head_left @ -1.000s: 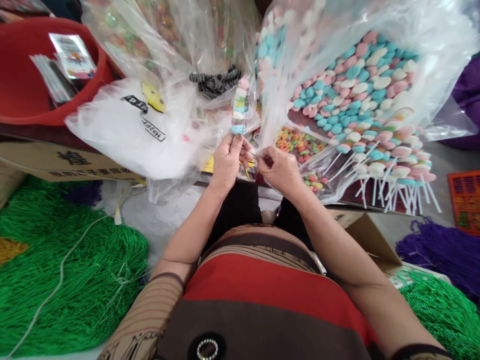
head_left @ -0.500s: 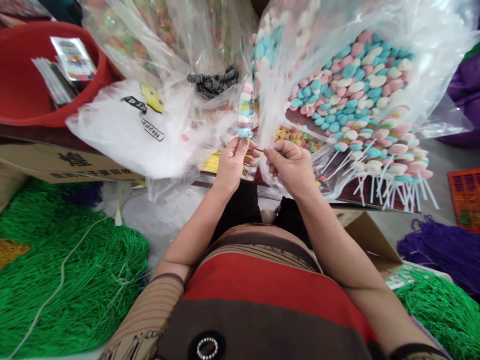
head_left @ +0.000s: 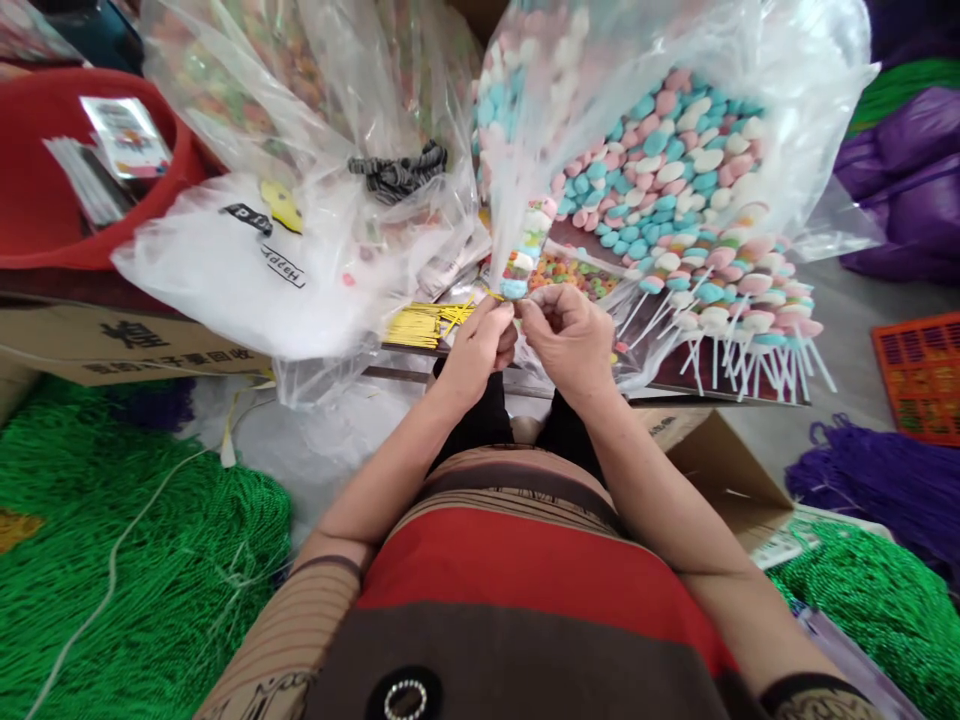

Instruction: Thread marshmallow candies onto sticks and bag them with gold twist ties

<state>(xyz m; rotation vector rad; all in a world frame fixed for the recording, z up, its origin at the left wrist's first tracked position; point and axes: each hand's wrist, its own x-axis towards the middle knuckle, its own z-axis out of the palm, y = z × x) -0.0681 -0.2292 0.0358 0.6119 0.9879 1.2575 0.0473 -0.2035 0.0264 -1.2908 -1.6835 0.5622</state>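
A wrapped candy stick (head_left: 527, 248) of stacked pink, white, yellow and blue sweets stands upright just above my fingers. My left hand (head_left: 478, 348) is closed on its lower end. My right hand (head_left: 574, 338) pinches at the same spot, fingertips almost touching the left ones. A thin yellow twist tie (head_left: 493, 295) shows by the left fingertips at the base; most of it is hidden by the fingers. Close to my left hand lies a bundle of yellow twist ties (head_left: 412, 325).
Marshmallow sticks (head_left: 750, 300) lie at the table's right edge, below a large bag of loose marshmallows (head_left: 667, 150). Ring candies (head_left: 574, 275) lie behind my right hand. White printed bags (head_left: 225, 270), a black scrunchie (head_left: 401, 172) and a red basin (head_left: 45, 240) are leftward.
My hands have come together at the candy stick's base, where the right hand earlier held a thin strip's end apart from the left. The stick now leans slightly right.
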